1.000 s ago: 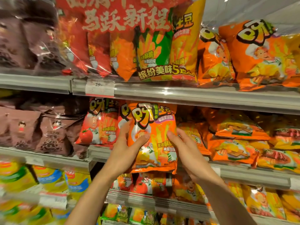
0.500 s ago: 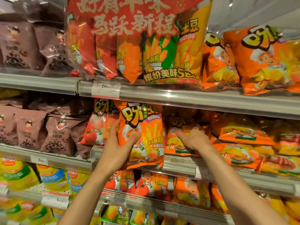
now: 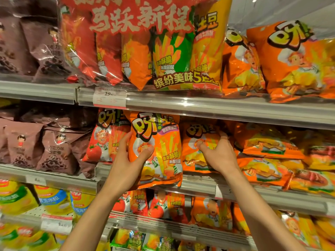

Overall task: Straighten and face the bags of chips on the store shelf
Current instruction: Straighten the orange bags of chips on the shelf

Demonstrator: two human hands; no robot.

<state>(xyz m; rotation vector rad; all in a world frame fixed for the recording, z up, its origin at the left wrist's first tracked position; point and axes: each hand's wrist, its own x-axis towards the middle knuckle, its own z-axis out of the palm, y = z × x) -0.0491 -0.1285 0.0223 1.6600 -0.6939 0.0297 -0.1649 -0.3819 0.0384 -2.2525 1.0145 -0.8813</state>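
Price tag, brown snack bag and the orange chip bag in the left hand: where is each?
price tag (image 3: 109, 97), head view, its white middle
brown snack bag (image 3: 56, 151), head view, its front
orange chip bag (image 3: 163, 151), head view, its front panel

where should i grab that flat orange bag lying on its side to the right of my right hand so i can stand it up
Grip the flat orange foil bag by its long front edge, coming from the front of the shelf. It lies face-up on top of other bags, so that edge is the exposed part; the back end sits deep under the upper grey shelf rail. The right hand is nearest, though it now rests on the upright orange bag.
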